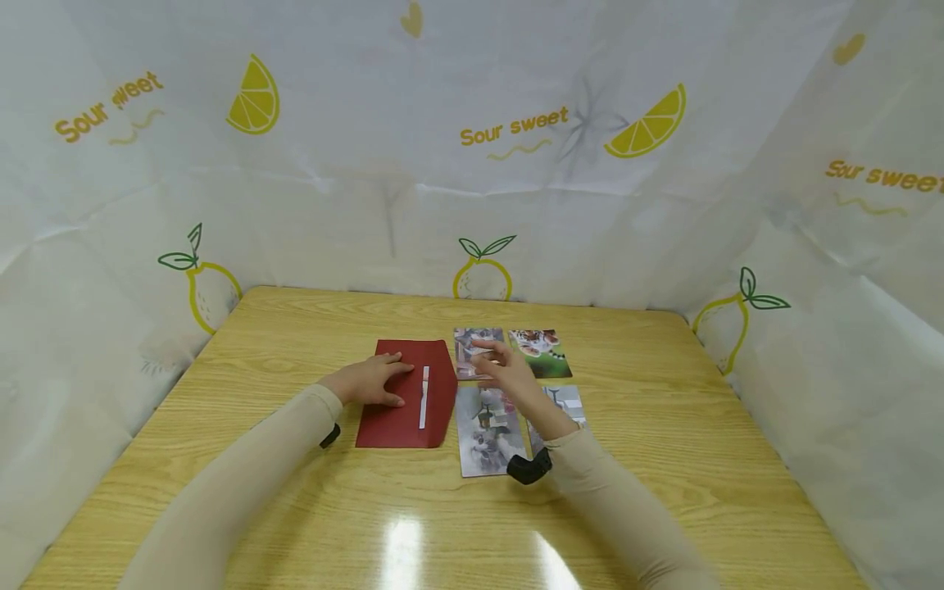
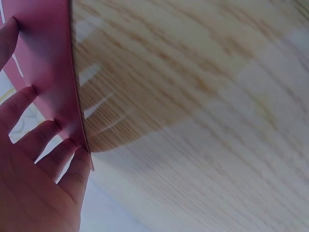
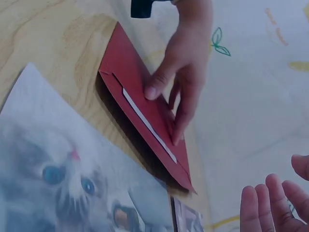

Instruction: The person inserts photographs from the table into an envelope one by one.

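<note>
A red envelope (image 1: 441, 393) lies on the wooden table, its flap side toward the right, with a white strip (image 1: 424, 401) showing in its slit. My left hand (image 1: 372, 382) rests on it with fingers spread; in the left wrist view the fingertips touch the envelope (image 2: 50, 53) near its edge. To the right, my right hand (image 1: 509, 375) hovers over picture cards, fingers loosely bent and holding nothing. Beneath and around it lie a cat card (image 1: 483, 451), a tiger card (image 1: 549, 366), another picture card (image 1: 463, 369) and a partly hidden card (image 1: 571, 401).
The wooden table (image 1: 664, 426) extends around the envelope and cards. A white cloth (image 1: 354, 205) printed with lemons and lettering hangs behind it and at both sides. Each wrist carries a black camera mount (image 1: 529, 467).
</note>
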`<action>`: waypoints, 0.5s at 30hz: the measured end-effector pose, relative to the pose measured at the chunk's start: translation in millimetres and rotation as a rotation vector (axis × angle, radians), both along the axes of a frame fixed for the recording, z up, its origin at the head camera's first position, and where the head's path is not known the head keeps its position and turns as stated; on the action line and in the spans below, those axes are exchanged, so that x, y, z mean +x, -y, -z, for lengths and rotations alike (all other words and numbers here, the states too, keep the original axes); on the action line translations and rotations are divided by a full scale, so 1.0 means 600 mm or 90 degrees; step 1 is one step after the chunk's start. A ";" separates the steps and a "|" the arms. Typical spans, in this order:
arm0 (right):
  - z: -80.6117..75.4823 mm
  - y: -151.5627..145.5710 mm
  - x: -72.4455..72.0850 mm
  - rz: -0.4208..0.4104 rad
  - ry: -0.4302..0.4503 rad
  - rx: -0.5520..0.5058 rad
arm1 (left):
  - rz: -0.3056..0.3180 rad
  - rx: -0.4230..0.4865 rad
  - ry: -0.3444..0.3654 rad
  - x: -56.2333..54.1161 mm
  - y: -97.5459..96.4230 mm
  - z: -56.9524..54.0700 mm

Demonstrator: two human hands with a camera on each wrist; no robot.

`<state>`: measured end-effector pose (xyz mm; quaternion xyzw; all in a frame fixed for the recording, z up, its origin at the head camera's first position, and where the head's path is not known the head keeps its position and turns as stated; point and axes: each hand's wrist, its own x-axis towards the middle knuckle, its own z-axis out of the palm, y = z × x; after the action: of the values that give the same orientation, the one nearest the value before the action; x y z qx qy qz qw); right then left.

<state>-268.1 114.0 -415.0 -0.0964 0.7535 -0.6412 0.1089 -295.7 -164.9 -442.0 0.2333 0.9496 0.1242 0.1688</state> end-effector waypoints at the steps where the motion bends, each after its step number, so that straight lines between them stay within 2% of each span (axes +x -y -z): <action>1: -0.003 -0.015 0.002 0.007 -0.009 0.005 | 0.001 0.000 0.000 0.000 0.000 0.000; 8: -0.015 -0.122 0.005 0.059 -0.061 0.006 | 0.002 0.000 0.002 -0.001 0.002 0.001; 11: -0.006 -0.164 0.003 0.083 -0.070 0.022 | 0.001 -0.005 0.001 -0.001 0.002 0.002; 15: 0.015 -0.214 0.001 0.094 -0.065 0.088 | 0.001 -0.009 0.002 0.000 0.001 0.002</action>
<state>-267.3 242.3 -423.9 -0.0654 0.8054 -0.5883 0.0293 -295.5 -165.5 -442.9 0.2329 0.9499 0.1178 0.1717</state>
